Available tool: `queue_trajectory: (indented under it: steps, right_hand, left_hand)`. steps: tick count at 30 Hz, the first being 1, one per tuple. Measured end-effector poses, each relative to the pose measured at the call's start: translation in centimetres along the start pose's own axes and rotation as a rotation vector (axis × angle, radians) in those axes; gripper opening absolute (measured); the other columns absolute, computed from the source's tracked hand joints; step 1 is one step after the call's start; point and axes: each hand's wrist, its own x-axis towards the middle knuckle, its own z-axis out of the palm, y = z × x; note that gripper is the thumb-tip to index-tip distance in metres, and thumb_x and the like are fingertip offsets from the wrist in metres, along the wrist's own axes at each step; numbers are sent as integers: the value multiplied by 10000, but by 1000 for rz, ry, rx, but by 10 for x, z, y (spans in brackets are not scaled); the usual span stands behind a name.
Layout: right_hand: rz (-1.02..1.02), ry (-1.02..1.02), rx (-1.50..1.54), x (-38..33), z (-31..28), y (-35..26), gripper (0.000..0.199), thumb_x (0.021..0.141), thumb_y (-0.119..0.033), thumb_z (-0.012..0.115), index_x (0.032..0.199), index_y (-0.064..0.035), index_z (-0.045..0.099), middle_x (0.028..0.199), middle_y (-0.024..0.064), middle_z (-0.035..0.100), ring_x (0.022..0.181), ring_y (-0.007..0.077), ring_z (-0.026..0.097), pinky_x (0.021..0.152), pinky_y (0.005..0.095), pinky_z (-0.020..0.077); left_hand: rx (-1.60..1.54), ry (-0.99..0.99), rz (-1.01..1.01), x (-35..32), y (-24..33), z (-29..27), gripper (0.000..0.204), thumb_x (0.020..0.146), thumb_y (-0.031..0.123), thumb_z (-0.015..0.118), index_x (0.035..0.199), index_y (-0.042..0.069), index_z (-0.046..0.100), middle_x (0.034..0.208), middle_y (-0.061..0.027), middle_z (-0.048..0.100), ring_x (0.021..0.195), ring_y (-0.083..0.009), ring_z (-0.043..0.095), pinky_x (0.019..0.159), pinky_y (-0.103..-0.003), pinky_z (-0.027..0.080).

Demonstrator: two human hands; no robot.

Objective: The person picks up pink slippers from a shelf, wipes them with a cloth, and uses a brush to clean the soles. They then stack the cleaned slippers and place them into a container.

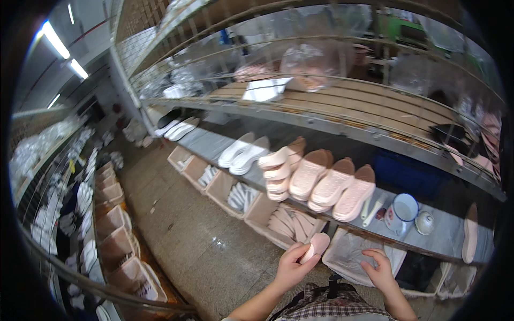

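Note:
My left hand (293, 269) is closed round one end of a pink shoe sole (320, 243), held above the gap between two bins. My right hand (379, 266) has its fingers apart and slightly curled, with nothing in it; it hovers over a bin lined with clear plastic (342, 253). In front of me, on a narrow grey bench (455, 236), stand several pale pink soles (356, 193) in a row, some stacked. Right of them lie two brushes with pale handles (375, 209), a white enamel mug with a blue rim (401, 214) and a small white lidded pot (424, 222).
Below the bench, a bin (289, 222) holds pink pieces, and another bin (238, 195) holds grey-white ones. White soles (245, 154) stand farther left. A wire-fenced shelf (342, 101) overhangs the bench. Across the aisle floor (198, 251) runs another rack with bins (120, 235).

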Motion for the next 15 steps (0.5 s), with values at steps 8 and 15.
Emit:
queue_trajectory:
  steps: [8,15]
  right_hand:
    - [-221,-482,-44,35,87,-43,1105,602,-284,853,1406,51,173,1309,254,421,1230,385,398,1020,419,342]
    - [-247,-577,137,37,147,-69,1326,499,-131,878,1433,16,-51,1416,280,243,1309,373,304,1071,427,276]
  left_hand:
    - [-267,213,-36,-24,-2,-36,235,810,87,679,990,-49,613,823,-59,545,769,-121,528,662,-241,427]
    - [-610,469,-143,-36,2,-52,404,863,83,643,1217,-49,499,1087,-67,585,972,-115,562,818,-262,479]
